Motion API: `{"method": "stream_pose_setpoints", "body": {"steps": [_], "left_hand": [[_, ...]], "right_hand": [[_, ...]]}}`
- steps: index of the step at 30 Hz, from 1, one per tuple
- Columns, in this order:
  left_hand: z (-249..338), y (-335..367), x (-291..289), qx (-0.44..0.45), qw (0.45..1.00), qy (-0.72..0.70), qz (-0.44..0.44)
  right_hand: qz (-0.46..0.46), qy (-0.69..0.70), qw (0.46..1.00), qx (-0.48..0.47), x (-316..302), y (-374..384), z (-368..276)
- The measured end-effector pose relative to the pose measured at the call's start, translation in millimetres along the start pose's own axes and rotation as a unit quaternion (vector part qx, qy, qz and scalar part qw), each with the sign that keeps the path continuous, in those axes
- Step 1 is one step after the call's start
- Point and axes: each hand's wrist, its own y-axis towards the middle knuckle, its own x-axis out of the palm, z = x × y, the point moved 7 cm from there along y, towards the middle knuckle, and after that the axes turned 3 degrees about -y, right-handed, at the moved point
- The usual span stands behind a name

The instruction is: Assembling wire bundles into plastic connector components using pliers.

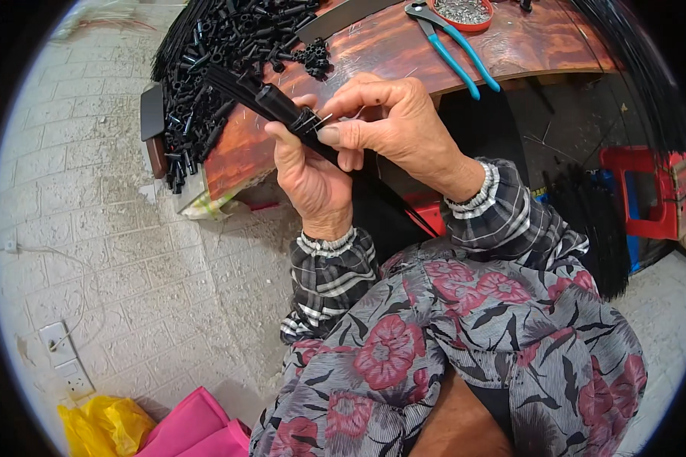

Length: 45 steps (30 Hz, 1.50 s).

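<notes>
In front of the table edge, my left hand [316, 183] is closed around a black tubular fitting [278, 104] and a bundle of thin black strands [232, 85]. The strands stick out toward the upper left, and a dark length trails below the hands. My right hand [404, 126] meets it from the right, its thumb and forefinger pinched at the side of the fitting. A thin silvery pin [325, 119] shows at those fingertips, lying against the fitting. The tips of several right fingers are partly hidden behind the work.
On the brown table [358, 47] lie a heap of black tubular fittings [206, 91], pliers with teal handles [456, 53] and a red-rimmed dish [476, 27] of small metal pieces. Black strands [648, 68] hang at right above a red stool [625, 190]. A yellow bag [107, 426] sits lower left.
</notes>
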Motion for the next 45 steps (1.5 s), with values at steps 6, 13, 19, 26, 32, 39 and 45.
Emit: {"method": "stream_pose_setpoints", "body": {"steps": [6, 13, 19, 26, 32, 39, 45], "left_hand": [[-1, 4, -1, 0.027, 0.999, 0.018, 0.013], [-3, 5, 4, 0.024, 0.998, 0.036, 0.037], [-5, 10, -3, 0.021, 0.998, 0.039, 0.044], [6, 14, 10, 0.1, 0.985, 0.07, 0.119], [-1, 14, 18, 0.096, 0.981, 0.126, 0.112], [1, 4, 27, 0.098, 0.972, 0.145, 0.158], [-1, -1, 35, 0.087, 0.986, 0.098, 0.102]], "right_hand": [[0.031, -0.021, 0.999, -0.019, -1, 3, -2], [0.025, 0.043, 0.999, 0.014, -6, 12, 7], [0.027, 0.081, 0.994, 0.061, -9, 12, 11], [0.153, -0.161, 0.97, -0.102, -12, 3, -4], [0.207, -0.469, 0.812, -0.28, 8, -13, -37], [0.121, -0.498, 0.812, -0.278, 9, -7, -42], [0.148, -0.462, 0.84, -0.244, 0, -11, -47]]}}
